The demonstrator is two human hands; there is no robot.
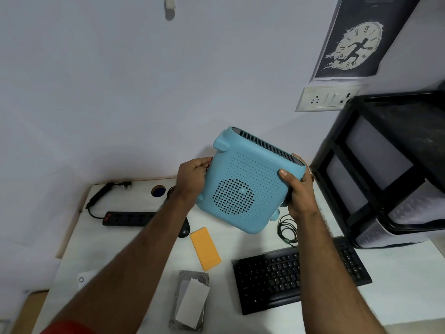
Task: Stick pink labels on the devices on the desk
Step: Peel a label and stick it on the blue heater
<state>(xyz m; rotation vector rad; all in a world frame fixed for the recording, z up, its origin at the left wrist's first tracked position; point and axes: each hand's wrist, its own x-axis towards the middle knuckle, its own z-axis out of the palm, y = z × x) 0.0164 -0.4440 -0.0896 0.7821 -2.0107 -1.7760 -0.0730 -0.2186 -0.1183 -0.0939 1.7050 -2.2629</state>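
Bare forearms, no watch or rings on left hand or right hand; red sleeve edge at left upper arm.

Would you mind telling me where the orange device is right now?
In the head view, the orange device lies flat on the desk, left of the keyboard, beyond the hard drive.

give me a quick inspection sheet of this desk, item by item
surface: white desk, round hole at the back.
job's things: blue fan heater lifted off the desk; orange device, hard drive and keyboard lying on it; pink labels: nothing seen.
clutter: black mouse, partly hidden.
hands: left hand and right hand grip the heater's opposite sides.
cables: black power strip with its cord; coiled thin cable.
surroundings: black drawer unit, wall socket plate, clock poster.
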